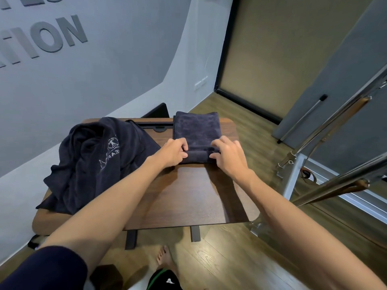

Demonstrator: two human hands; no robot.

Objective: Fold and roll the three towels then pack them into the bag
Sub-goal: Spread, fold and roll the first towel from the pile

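Observation:
A dark navy towel (196, 127) lies folded into a long strip on the brown table (188, 197), reaching to the far edge. Its near end is curled into a small roll (198, 156). My left hand (172, 152) grips the roll's left end and my right hand (229, 156) grips its right end, fingers over the top. A heap of more navy towel cloth (94, 162) with a white printed logo sits at the table's left side. I see no bag for certain.
A black slot and a dark flat object (158, 111) sit at the table's far edge. A grey wall runs along the left. Metal rails and a frame (335, 147) stand to the right. My bare foot (165, 256) is on the wooden floor below.

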